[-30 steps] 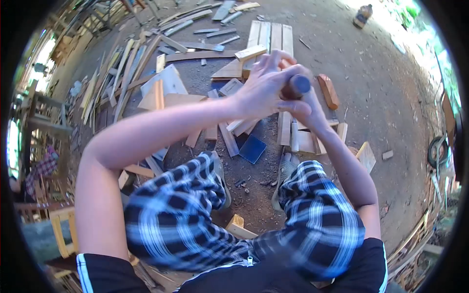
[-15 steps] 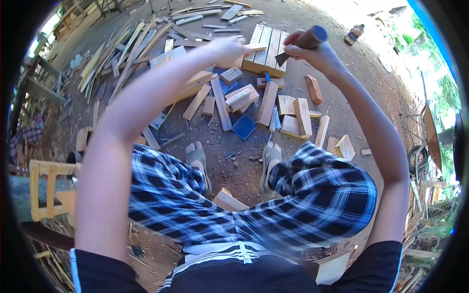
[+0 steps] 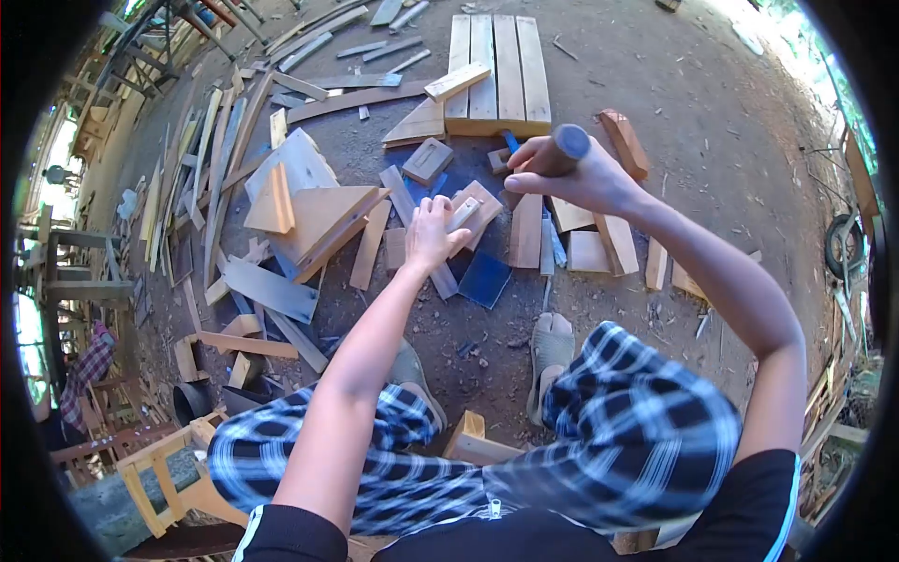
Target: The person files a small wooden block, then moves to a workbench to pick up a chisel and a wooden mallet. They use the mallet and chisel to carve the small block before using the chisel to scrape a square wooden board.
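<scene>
Resting below the slatted panel (image 3: 496, 70), the left hand (image 3: 431, 234) lies open against a small wood block (image 3: 466, 212), probably light and stiff, best pinched across its long edges; also below the panel, the right hand (image 3: 573, 178) clenches a tool handle (image 3: 567, 142).

Right hand (image 3: 576, 178) gripped around dark round-ended wooden tool handle (image 3: 560, 150), raised above the scrap pile. Left hand (image 3: 433, 234) down, fingers on small pale wood offcut (image 3: 464, 213) lying on dirt floor (image 3: 712, 122). Blue flat square tile (image 3: 485, 278) just below it; slatted plank panel (image 3: 496, 75) behind.
</scene>
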### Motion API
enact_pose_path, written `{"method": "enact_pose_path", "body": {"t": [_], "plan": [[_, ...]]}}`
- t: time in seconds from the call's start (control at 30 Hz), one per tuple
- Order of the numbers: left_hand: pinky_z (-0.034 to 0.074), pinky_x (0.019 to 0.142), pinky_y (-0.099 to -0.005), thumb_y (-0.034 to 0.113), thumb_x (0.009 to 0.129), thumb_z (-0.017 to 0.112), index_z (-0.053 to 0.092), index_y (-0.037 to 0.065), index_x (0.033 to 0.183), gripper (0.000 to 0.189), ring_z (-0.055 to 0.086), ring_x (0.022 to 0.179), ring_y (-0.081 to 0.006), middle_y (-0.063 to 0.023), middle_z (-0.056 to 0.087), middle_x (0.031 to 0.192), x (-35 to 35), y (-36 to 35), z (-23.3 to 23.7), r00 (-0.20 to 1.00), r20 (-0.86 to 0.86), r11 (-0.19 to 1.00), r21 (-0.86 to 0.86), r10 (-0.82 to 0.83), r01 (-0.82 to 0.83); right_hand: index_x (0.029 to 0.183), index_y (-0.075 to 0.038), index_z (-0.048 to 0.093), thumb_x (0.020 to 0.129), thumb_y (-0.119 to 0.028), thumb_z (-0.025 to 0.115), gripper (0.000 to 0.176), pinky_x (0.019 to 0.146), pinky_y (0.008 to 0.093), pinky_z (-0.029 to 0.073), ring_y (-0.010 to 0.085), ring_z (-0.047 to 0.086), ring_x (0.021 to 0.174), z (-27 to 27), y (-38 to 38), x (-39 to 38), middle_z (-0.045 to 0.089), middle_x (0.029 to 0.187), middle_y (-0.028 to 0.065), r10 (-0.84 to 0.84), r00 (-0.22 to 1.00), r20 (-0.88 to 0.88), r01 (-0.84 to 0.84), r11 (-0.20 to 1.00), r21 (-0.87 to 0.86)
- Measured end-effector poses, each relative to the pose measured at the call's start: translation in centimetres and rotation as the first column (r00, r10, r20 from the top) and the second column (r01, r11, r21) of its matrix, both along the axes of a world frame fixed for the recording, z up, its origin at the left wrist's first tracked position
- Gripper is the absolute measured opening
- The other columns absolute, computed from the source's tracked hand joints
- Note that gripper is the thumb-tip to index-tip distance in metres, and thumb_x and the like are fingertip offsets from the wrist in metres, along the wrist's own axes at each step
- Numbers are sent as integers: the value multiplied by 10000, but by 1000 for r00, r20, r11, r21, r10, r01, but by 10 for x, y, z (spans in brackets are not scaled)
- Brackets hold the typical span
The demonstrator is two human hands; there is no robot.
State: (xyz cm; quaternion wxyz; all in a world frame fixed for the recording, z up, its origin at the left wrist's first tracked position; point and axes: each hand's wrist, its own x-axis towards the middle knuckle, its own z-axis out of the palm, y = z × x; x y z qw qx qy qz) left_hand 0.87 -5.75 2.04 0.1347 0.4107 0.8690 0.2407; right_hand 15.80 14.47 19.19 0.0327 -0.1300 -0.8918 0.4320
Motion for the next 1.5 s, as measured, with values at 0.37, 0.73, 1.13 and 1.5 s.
{"method": "enact_pose_path", "body": {"t": [0.37,0.73,1.13,1.5], "plan": [[514,739,-319,229,861,725,618,67,1253,437,570,783,-165,-81,558,975,-12,3,-8,987,160,989,147,-20,-4,987,-133,682,852,-287,701,206,809,275,528,117,640,936,-58,9,27,667,960,-13,-340,935,-98,299,908,-294],[486,855,-390,71,790,725,682,49,1089,302,606,945,-295,-121,603,975,0,10,-7,992,100,989,135,-71,58,872,-91,694,774,-293,727,227,769,328,558,178,691,803,-64,3,8,702,855,74,-318,930,-182,275,935,-226],[478,829,-390,71,778,741,703,84,1100,325,588,897,-282,-102,582,904,4,7,-15,994,109,975,223,-25,0,895,-97,687,798,-285,732,217,735,298,537,132,648,778,-66,3,-18,661,829,26,-139,979,-150,117,982,-149],[496,802,-359,90,793,747,710,73,1095,305,617,869,-253,-92,602,915,4,8,-15,997,69,979,204,-19,4,896,-99,696,798,-288,738,216,732,298,544,137,655,787,-62,4,-21,671,840,37,-126,980,-151,102,983,-155]]}}
